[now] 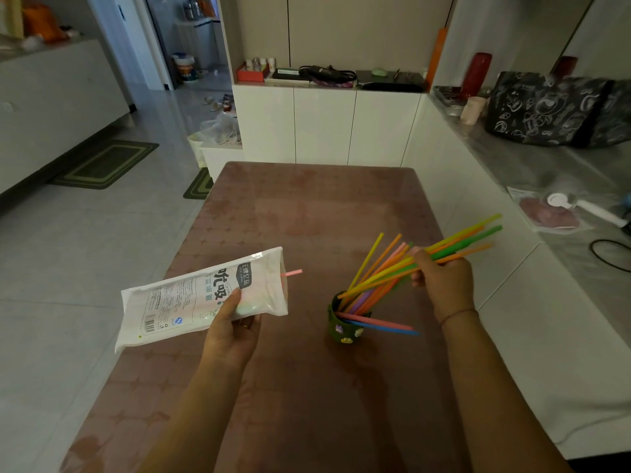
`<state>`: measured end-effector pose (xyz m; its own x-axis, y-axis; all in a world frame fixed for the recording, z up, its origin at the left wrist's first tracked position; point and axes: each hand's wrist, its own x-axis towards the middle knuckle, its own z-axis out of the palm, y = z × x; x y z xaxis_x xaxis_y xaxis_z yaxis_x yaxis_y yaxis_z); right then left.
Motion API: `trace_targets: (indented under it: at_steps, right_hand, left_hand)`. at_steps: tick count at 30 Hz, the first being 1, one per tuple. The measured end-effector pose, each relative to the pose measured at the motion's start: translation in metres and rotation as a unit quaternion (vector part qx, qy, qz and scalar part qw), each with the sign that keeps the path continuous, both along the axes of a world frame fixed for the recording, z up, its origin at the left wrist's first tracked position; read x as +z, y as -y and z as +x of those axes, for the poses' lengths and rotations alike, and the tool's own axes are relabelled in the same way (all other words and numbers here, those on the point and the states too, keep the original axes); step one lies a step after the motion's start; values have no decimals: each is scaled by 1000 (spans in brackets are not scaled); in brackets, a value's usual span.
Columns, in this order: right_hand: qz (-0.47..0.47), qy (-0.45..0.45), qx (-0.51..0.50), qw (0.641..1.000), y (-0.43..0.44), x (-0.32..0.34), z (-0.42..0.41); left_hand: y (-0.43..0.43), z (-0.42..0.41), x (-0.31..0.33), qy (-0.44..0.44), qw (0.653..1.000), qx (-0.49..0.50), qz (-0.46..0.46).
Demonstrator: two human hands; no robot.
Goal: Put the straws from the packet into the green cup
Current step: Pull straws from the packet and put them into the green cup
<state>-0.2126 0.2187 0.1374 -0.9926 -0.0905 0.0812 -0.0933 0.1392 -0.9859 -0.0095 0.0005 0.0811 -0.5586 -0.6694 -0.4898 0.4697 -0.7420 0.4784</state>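
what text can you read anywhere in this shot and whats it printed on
"吸吸" in large dark characters, on the white straw packet held in the left hand.
"Drink", small, beside them; only roughly legible.
Dark tab near the packet's open end: light characters, too blurred to read.
Fine print and barcode digits: too small.
Black bag: doodles, no readable words.

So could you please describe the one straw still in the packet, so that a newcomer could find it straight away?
Start at the brown table and find the white packet that the left hand holds above its left side. At the packet's open end, which faces the green cup, a short pink straw tip pokes out. It sits alone; every other straw is bunched at the cup or held in the right hand.
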Motion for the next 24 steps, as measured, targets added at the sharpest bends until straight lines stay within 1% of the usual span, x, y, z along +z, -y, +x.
trace_targets:
  at_steps: [2, 7, 12, 18, 21, 24]
  right_hand:
    - [70, -13, 6, 997, 4, -9, -2]
    - [153, -12, 34, 988, 18, -25, -4]
    - [160, -17, 51, 986, 19, -26, -8]
    - [144, -63, 45, 986, 11, -14, -8]
    - [166, -89, 40, 981, 8, -10, -9]
    - [209, -109, 62, 970, 11, -10, -7]
  left_hand:
    - [-2, -2, 0, -3, 1000, -2, 5]
    - [-4, -4, -2, -9, 1000, -6, 2]
    - [-2, -5, -3, -2, 1000, -1, 5]
    - [-3, -9, -2, -4, 1000, -5, 7]
    - [-5, -11, -2, -3, 1000, -8, 8]
    - [-6, -14, -1, -3, 1000, -10, 8]
